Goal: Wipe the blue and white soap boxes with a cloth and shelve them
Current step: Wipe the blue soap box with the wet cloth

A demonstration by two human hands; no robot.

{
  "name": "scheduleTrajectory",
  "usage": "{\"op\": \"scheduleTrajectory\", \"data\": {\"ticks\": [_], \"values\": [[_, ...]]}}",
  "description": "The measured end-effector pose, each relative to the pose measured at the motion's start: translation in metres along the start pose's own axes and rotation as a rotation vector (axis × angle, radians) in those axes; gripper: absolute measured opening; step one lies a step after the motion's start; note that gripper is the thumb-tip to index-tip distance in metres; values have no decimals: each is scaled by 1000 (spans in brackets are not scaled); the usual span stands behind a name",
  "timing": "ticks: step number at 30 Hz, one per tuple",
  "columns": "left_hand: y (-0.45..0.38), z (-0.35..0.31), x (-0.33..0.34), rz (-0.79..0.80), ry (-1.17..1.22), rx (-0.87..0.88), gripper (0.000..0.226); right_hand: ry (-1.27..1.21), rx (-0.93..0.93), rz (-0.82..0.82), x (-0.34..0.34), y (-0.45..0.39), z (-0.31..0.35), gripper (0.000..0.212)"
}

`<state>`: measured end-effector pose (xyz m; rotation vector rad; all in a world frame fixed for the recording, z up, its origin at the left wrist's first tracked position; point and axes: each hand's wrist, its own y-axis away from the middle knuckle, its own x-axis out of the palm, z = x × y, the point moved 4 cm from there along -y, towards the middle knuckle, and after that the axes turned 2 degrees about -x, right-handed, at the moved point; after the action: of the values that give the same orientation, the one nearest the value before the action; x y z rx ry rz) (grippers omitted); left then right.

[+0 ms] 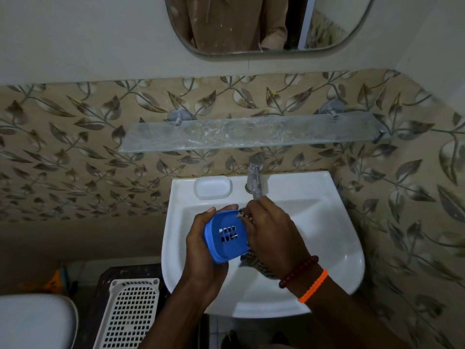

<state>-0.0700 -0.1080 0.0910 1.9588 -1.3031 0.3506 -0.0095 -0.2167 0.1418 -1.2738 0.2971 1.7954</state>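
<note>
Over sink point(327, 248): white soap box point(212, 187), tap point(254, 177).

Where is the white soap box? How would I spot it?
Find the white sink under the glass shelf. On the sink's back ledge, left of the tap, lies the white soap box. Unlike the blue soap box in the hands, nobody holds it, and it nearly matches the sink.

Two soap boxes, one blue soap box point(227, 238), one white soap box point(212, 187), one cloth point(254, 263), one glass shelf point(251, 134), two hands
</note>
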Motion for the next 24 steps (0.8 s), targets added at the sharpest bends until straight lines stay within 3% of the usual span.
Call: {"op": "scheduleTrajectory", "data": {"ticks": [4,10,12,16,19,24], "values": [[-2,-5,2,12,-8,22,49,-62,81,-35,-6,-4,-4,10],[-3,-3,6,82,56,-86,38,-249,-212,-91,-14,3,37,7],[-4,-8,5,83,72,-93,46,-375,-201,-110,-13,7,41,12],[-5,-17,0,33,38,-80,62,-604,-172,50,-11,10,32,21],[-5,-18,-2,34,10,-84,65,-524,-234,152,-14,14,27,18],[-4,-18,-3,38,-12,-25,59,-185,-186,99,-16,13,6,19]]}}
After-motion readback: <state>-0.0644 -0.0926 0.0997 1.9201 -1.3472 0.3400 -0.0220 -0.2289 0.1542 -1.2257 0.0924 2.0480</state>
